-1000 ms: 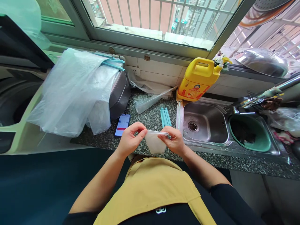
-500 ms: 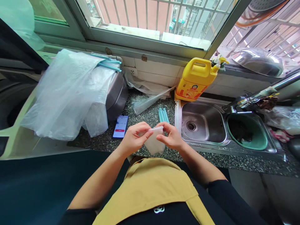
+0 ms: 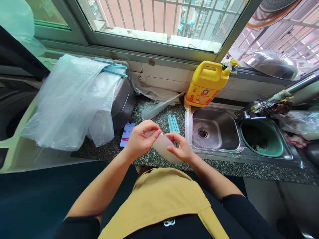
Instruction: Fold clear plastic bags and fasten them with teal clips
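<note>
White pouch (image 3: pixel 162 146) hangs from left hand's (image 3: pixel 140 139) fingertips, slanting behind right hand's (image 3: pixel 183 149) thumb.

Clips (image 3: pixel 173 124) lie behind the bag (image 3: pixel 163 147), between the phone (image 3: pixel 127 133) and the sink (image 3: pixel 216 132).

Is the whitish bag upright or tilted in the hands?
Tilted: the bag slopes from the left hand down toward the right, its lower end showing below the right hand.
</note>
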Demonstrator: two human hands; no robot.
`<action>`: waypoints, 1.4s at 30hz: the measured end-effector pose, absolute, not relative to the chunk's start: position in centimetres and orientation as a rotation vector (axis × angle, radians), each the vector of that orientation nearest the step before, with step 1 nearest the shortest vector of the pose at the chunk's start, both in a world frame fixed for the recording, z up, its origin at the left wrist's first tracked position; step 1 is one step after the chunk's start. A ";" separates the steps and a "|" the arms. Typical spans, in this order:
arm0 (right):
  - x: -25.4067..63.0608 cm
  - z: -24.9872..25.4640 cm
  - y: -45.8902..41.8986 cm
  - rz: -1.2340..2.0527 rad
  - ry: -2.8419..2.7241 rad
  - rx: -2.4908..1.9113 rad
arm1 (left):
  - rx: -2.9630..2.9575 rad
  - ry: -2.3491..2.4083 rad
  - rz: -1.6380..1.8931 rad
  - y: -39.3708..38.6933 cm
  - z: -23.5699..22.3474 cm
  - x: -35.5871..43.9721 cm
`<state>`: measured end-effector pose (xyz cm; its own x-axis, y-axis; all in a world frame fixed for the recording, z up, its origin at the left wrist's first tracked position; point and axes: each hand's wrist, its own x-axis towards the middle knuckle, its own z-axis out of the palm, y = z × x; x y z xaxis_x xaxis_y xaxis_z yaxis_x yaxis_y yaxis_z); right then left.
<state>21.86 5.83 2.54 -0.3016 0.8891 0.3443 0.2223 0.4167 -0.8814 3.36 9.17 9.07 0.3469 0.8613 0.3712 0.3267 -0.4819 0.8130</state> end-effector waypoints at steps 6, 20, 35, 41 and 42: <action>24.5 -1.9 3.6 0.742 -1.886 -1.030 | 1.816 1.076 1.167 9.5 9.2 1.5; 22.4 -3.7 2.2 0.776 -1.979 -1.163 | 2.288 0.952 1.083 8.0 8.4 2.4; 19.1 -5.6 1.4 1.374 -1.537 -1.305 | 0.973 1.259 1.248 5.8 0.3 0.8; 18.5 -4.1 4.1 1.406 -1.297 -1.101 | 1.138 1.302 1.165 5.6 0.7 1.2; 18.3 -3.6 4.8 1.392 -1.259 -1.074 | 1.179 1.276 1.115 5.7 0.7 1.2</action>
<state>18.34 4.80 -3.59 -0.1734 0.9847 -0.0148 -0.0834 -0.0297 -0.9961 1.23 5.66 0.73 0.0072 0.9959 -0.0898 0.0441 0.0894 0.9950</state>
